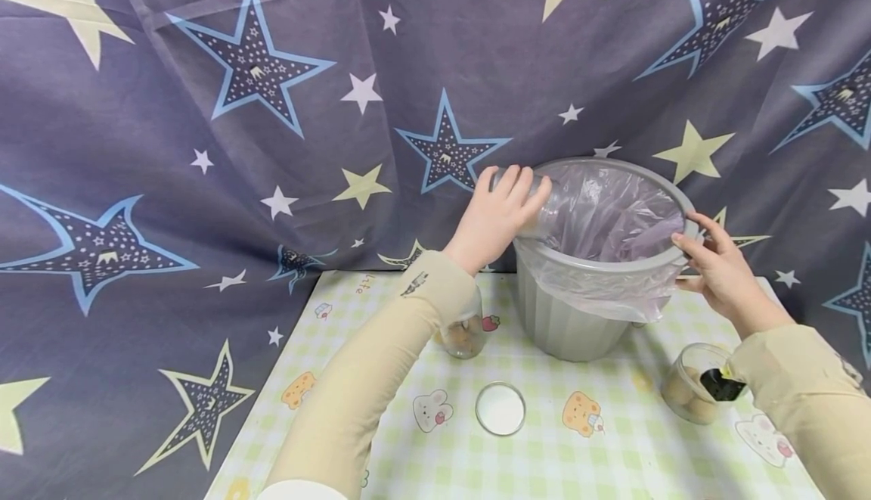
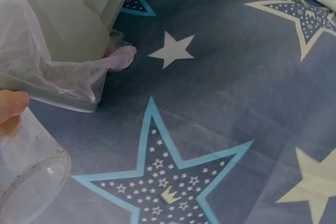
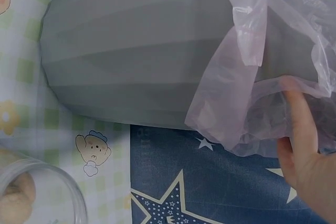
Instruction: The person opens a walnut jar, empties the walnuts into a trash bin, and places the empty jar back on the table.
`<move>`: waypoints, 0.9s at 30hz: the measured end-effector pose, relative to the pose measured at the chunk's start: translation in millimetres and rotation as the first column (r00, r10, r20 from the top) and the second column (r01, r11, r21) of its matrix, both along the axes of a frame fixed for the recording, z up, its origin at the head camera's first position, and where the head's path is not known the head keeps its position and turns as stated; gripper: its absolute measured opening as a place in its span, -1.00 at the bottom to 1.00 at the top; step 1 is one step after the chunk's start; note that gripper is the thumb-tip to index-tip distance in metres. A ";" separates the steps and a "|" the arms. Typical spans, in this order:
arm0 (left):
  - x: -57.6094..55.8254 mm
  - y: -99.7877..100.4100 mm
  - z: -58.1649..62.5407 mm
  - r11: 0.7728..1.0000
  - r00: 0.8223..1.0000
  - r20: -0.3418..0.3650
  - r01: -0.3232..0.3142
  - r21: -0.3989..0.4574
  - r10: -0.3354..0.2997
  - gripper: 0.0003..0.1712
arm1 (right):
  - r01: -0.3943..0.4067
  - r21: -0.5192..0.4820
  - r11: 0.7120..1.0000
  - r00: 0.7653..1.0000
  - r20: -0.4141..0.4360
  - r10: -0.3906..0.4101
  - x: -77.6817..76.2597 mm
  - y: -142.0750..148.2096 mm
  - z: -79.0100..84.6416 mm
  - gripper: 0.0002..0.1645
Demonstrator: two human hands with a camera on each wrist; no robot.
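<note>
My left hand [image 1: 500,209] grips a clear jar [image 1: 547,216], tipped on its side over the left rim of a grey trash bin [image 1: 568,326]. Small crumbs cling to the wall of that jar [image 2: 39,150] in the left wrist view; its mouth is hidden. A thin pinkish plastic bag [image 1: 619,209] lines the bin and folds down over its rim. At the bin's right side, my right hand [image 1: 724,273] holds the rim and the bag edge. The right wrist view shows its fingers [image 3: 300,119] against the loose bag.
A clear jar [image 1: 466,337] with brownish pieces stands behind my left forearm. Another open jar [image 1: 687,390] with round tan pieces stands by my right sleeve. A round white lid [image 1: 500,409] lies on the checkered tablecloth [image 1: 367,424]. A star-patterned curtain [image 1: 306,167] hangs behind.
</note>
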State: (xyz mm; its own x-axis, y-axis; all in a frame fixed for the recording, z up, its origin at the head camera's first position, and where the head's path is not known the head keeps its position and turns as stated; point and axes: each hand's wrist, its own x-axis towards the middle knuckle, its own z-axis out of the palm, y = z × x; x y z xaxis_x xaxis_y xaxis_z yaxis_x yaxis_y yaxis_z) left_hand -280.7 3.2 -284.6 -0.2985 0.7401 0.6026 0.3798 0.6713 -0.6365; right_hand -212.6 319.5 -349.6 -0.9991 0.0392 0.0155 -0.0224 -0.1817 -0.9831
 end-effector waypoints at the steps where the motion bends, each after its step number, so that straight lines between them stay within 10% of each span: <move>1: 0.0 1.3 1.1 1.000 1.000 -0.015 0.011 -0.018 -0.011 -0.47 | 0.001 -0.001 1.000 1.000 0.001 -0.001 0.2 0.2 0.0 -0.47; 9: -2.0 7.1 6.3 0.990 0.988 -0.126 0.078 -0.119 -0.093 -0.51 | 0.001 -0.043 0.999 1.000 0.001 -0.001 -0.7 0.9 -2.0 -0.48; 27: -0.3 8.8 11.2 0.975 0.990 -0.130 0.020 -0.223 -0.050 -0.42 | 0.003 -0.074 0.997 0.999 -0.035 -0.006 0.1 0.4 -2.2 -0.50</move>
State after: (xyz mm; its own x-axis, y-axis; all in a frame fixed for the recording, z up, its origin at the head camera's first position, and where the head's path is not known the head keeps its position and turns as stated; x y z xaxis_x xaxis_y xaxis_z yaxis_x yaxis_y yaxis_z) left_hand -281.0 12.0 -273.4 -0.1974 0.8680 0.4557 0.3014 0.4960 -0.8143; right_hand -212.5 319.9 -351.7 -0.9978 0.0460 0.0473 -0.0575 -0.2538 -0.9655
